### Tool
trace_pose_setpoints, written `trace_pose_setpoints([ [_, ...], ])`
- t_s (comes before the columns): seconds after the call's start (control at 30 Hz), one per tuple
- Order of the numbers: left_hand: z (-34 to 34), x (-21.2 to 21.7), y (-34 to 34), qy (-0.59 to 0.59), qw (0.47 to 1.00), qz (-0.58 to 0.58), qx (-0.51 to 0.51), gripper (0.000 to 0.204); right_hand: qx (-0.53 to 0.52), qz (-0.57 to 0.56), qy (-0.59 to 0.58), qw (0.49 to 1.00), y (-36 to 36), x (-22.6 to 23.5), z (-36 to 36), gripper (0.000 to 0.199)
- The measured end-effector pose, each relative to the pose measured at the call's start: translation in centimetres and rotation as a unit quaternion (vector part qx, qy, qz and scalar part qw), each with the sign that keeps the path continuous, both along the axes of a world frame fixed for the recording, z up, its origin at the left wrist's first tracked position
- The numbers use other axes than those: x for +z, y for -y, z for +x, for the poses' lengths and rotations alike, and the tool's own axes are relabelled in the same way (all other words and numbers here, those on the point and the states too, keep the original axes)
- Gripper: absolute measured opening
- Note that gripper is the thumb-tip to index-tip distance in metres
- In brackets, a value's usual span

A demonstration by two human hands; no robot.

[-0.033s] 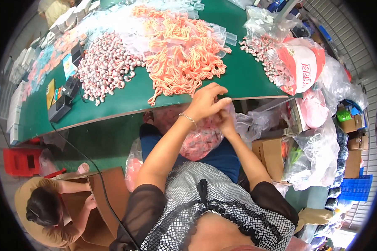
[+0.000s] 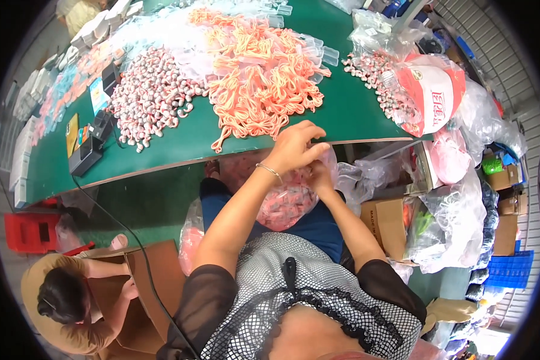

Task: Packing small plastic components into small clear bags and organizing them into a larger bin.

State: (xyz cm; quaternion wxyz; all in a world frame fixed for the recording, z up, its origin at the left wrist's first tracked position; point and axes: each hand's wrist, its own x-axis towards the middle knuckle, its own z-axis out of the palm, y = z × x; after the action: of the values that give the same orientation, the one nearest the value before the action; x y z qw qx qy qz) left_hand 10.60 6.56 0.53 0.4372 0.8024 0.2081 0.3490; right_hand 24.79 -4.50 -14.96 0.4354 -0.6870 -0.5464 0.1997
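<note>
My left hand, with a thin bracelet at its wrist, is over my lap at the table's near edge. Its fingers are curled, the thumb stands off to the right, and what they grip is hidden. Just below and to the right is my right hand, closed against the film of a clear plastic bag. The bag rests between my legs, filled with small pink and white pieces. Beyond my hands a heap of looped orange cords lies on the green table.
Small pink-and-grey pieces are piled left of the cords. A black box with a cable stands at the table's left edge. To the right lies a red-and-white bag. A co-worker reaches into a cardboard box at lower left.
My right hand has shifted very slightly to the left, and my left thumb has moved a little. Everything else looks the same.
</note>
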Motion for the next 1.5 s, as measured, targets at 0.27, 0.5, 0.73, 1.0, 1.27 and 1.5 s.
trace_pose_setpoints([
  [0.27,1.3,-1.3,-0.1,0.003,0.988,0.152,-0.006,0.016,0.045,-0.290,0.247,0.924,0.5,-6.2,2.0,0.027],
  [0.5,0.5,-1.6,-0.5,0.002,0.985,0.173,0.024,0.009,0.287,-0.223,-0.162,0.917,-3.1,19.6,6.6,0.021],
  [0.73,1.0,-1.5,-0.3,-0.007,0.981,0.195,0.004,0.008,-0.028,0.056,0.405,0.912,-23.2,16.4,17.9,0.038],
  [1.0,1.3,-1.8,0.3,0.005,0.977,0.213,0.016,0.009,-0.052,-0.120,0.449,0.884,-29.2,13.4,23.3,0.059],
  [1.27,-1.6,0.2,-0.1,0.086,0.982,0.165,0.031,0.007,0.013,0.105,0.237,0.966,-19.3,17.0,16.1,0.022],
  [1.5,-13.9,2.7,-8.7,-0.155,0.841,0.232,0.463,0.021,0.075,0.185,0.347,0.917,-6.3,16.6,9.6,0.019],
])
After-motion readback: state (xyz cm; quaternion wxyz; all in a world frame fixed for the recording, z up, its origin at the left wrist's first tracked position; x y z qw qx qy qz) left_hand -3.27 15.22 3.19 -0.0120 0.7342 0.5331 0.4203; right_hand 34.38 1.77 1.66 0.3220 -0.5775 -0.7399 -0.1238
